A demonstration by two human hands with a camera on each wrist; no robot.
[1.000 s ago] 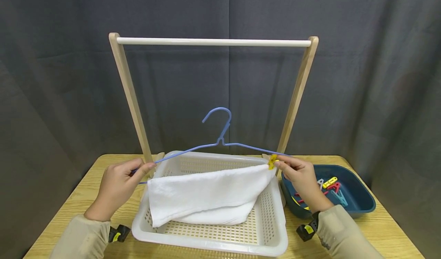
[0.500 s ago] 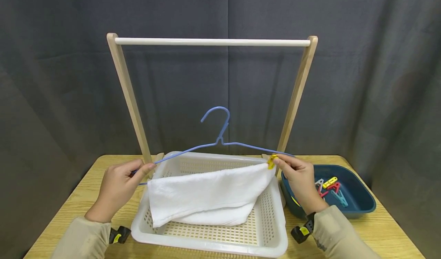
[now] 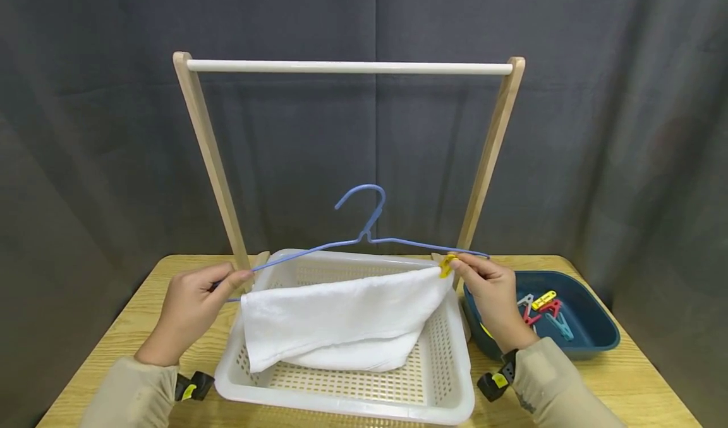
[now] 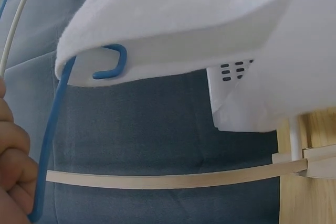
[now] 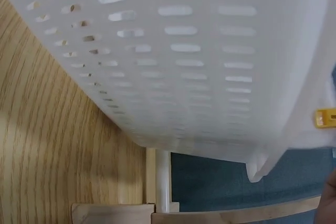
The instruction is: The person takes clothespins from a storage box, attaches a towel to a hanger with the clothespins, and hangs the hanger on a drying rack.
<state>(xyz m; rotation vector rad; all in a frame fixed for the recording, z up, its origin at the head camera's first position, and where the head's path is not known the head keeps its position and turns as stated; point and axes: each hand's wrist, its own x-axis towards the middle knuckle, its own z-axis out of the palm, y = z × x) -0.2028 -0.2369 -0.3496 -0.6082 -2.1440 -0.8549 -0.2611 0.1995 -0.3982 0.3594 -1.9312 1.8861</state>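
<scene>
A blue hanger (image 3: 307,251) is held up over the white basket (image 3: 341,406), its hook pointing upward. My left hand (image 3: 190,305) pinches the hanger's left end. Over its lower bar hangs a folded white towel (image 3: 341,320); the left wrist view shows the towel (image 4: 157,9) draped round the bar. At the towel's right upper corner, a yellow clothespin (image 3: 447,265) sits between the thumb and fingers of my right hand (image 3: 493,292). That clothespin (image 5: 326,118) shows only in part at the right wrist view's edge. Whether its jaws bite the hanger bar is hidden.
A rack with wooden posts (image 3: 210,156) and a white rail (image 3: 349,67) stands behind the basket. On the right, a dark blue tub (image 3: 597,327) holds several clothespins (image 3: 560,324). Wooden table (image 3: 136,295) surface lies around them, with a grey curtain (image 3: 284,162) behind.
The hanger's hook has dipped slightly and shifted a little right. My right hand has edged left with the yellow clothespin. My left hand keeps its grip, almost in place.
</scene>
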